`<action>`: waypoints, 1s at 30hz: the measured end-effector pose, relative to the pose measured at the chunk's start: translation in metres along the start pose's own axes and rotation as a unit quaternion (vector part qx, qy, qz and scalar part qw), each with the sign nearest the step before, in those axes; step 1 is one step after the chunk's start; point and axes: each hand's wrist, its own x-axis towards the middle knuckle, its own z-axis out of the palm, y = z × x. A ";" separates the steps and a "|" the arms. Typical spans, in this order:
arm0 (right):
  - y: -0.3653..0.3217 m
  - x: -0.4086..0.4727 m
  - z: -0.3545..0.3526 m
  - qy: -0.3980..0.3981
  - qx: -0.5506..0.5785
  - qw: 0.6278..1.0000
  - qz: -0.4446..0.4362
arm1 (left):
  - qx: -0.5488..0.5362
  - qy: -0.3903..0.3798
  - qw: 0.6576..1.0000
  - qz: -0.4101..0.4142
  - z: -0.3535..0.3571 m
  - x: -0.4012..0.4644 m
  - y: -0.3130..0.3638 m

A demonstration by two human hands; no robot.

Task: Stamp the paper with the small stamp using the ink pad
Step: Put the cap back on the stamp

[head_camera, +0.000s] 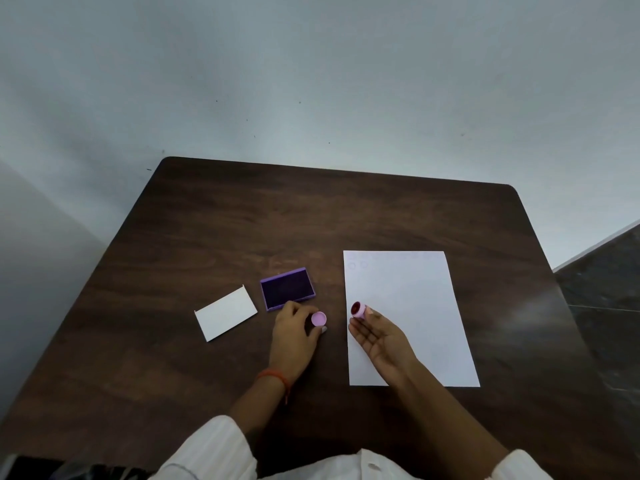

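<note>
Your right hand pinches the small stamp in its fingers over the paper's left edge, red face tilted toward the open ink pad. Your left hand grips the pink cap. Faint rings mark the paper's top; inking and pressing remain.

A dark wood-grain table with rounded far corners stands against a pale wall. On it, towards the right, lies a white sheet of paper set lengthwise away from the person, with a few faint round marks near its far left corner. Left of the paper, apart from it, sits an open purple ink pad with its dark pad facing up, and further left, just beside the pad, lies a white rectangular lid, slightly askew.
</note>
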 end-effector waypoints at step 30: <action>-0.016 -0.041 0.041 -0.068 -0.414 0.878 -0.230 | -0.145 0.031 0.987 0.058 -0.040 -0.026 0.024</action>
